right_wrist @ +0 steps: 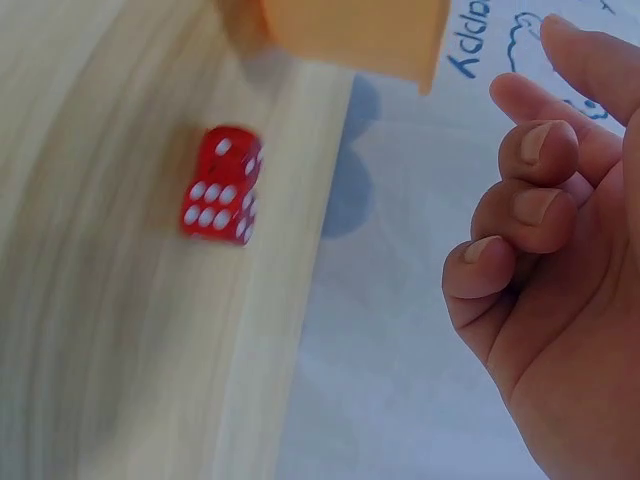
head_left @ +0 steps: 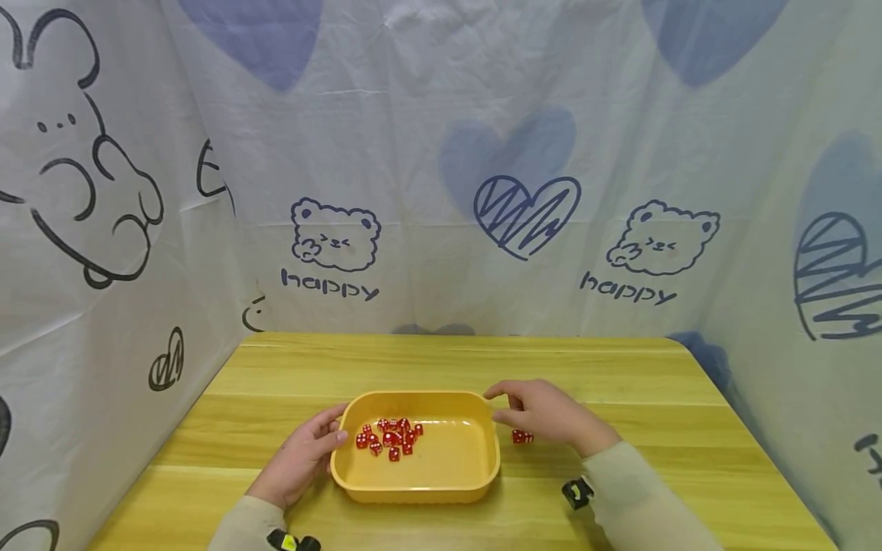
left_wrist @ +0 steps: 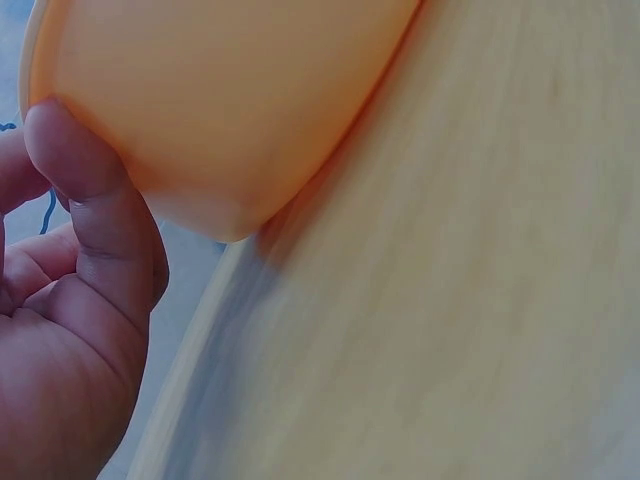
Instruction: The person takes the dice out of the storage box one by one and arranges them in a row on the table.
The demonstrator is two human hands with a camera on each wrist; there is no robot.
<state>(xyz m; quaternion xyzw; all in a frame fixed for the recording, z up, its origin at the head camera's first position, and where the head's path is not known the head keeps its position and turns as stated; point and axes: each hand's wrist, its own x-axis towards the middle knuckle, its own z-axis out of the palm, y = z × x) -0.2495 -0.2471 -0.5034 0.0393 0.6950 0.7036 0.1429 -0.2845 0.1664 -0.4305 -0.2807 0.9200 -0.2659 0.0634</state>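
Observation:
A yellow plastic tray (head_left: 416,494) with rounded corners is in the middle of the head view. Several red dice (head_left: 394,438) with white dots lie inside it, mostly toward its left half. My left hand (head_left: 303,459) holds the tray's left end, with the thumb at the rim. Close to the right end of the tray is my right hand (head_left: 544,409), its index finger extended and the other fingers loosely bent; nothing is in it. Under that hand, outside the tray, two red dice (right_wrist: 222,185) sit against each other on the table.
The light wood-grain table (head_left: 586,352) carries the tray and dice. White cloth (head_left: 413,115) printed with hearts, bears and lettering hangs behind the table and along both sides. A dark band-like device (head_left: 577,493) is on the right wrist, another (head_left: 292,542) on the left.

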